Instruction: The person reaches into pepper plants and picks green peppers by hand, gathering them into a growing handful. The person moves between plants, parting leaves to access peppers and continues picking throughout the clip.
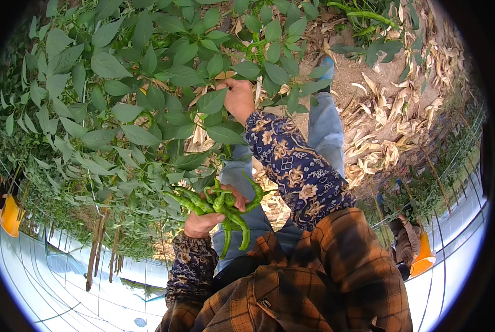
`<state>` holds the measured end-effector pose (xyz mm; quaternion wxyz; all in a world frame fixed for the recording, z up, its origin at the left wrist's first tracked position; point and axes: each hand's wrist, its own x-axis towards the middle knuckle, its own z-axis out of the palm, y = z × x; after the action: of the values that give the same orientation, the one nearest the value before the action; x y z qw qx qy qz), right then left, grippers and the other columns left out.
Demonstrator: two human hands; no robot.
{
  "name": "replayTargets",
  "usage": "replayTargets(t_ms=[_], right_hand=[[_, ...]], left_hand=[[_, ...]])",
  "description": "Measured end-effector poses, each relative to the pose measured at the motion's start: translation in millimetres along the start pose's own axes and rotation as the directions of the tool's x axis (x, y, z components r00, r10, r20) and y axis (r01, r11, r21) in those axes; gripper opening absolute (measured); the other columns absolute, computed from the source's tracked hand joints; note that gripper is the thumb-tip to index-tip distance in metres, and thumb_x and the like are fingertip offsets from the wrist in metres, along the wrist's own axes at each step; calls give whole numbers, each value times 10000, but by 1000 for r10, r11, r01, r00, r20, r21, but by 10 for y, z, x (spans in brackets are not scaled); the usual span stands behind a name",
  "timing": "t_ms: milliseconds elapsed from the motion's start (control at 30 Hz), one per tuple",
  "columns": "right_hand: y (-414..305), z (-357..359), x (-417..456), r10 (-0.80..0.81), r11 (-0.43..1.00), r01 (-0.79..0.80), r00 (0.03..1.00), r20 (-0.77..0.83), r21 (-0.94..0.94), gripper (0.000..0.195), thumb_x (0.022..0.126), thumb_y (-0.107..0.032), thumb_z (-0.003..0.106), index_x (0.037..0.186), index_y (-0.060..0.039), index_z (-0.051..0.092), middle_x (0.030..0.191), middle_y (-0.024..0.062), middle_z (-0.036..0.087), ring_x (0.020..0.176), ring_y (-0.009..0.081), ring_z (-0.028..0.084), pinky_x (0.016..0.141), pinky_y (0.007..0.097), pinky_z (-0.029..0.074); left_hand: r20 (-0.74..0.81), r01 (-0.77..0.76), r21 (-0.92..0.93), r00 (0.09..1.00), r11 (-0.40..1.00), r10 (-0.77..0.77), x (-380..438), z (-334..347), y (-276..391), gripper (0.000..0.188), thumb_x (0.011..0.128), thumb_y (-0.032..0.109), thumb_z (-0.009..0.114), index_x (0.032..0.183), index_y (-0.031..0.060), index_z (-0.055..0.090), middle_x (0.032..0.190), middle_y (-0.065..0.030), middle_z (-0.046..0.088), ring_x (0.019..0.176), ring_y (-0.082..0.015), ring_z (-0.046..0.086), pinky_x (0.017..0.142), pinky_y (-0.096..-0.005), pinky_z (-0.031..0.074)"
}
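A bunch of long green chili peppers [226,207] is clasped in my left hand [203,222], in front of my lower body. Some of the peppers curve downward and others point up past the fingers. My right hand [240,99] reaches in among the leaves of a pepper plant [181,74]. Its fingers are curled, and foliage partly covers the fingertips, so whether they grip anything is hidden. More green peppers [251,45] hang among the leaves just beyond that hand.
Dry corn husks [380,103] litter the bare soil [351,79] on the right. Wooden stakes [96,249] and a string [84,103] run along the plants on the left. Another person [405,240] is at the far right, close to an orange object [423,255].
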<state>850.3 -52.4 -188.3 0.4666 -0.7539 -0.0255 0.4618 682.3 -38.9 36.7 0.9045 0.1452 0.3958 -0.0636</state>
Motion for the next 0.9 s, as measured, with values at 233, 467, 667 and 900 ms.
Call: replayTargets(t_ms=[233, 467, 667, 900], right_hand=[[-763, -574, -812, -154, 988, 147, 976, 153, 51, 123, 896, -71, 627, 841, 37, 608, 639, 8, 531, 586, 49, 428, 514, 241, 371], [-1355, -1186, -1320, 119, 975, -202, 817, 564, 87, 185, 957, -117, 590, 868, 45, 598, 731, 48, 599, 605, 88, 620, 505, 233, 446], [-1423, -1184, -1420, -278, 957, 287, 864, 420, 42, 77, 882, -42, 611, 829, 7, 584, 681, 79, 525, 537, 184, 490, 484, 312, 375], [-1525, -1244, -1466, -145, 989, 105, 808, 570, 103, 145, 931, -96, 591, 842, 18, 603, 709, 67, 604, 560, 162, 537, 535, 285, 423]], left_hand=[[-172, -189, 17, 967, 982, 189, 118, 46, 102, 572, 712, 263, 726, 1163, -47, 557, 1378, -212, 420, 1329, -368, 401, 1137, -482, 270], [-13, -58, 265, 998, 962, 64, 190, 58, 243, 437, 671, 219, 721, 1020, -34, 648, 1504, -225, 324, 1414, -357, 290, 1164, -454, 166], [75, -146, 948, 965, 282, 250, 161, 627, 564, 343, 567, 96, 740, 893, 13, 672, 1430, -193, 437, 1331, -396, 355, 1093, -461, 263], [100, 59, 273, 991, 960, -89, -32, 391, 282, 432, 689, 204, 729, 1043, -25, 635, 1408, -199, 437, 1303, -326, 423, 1052, -427, 345]])
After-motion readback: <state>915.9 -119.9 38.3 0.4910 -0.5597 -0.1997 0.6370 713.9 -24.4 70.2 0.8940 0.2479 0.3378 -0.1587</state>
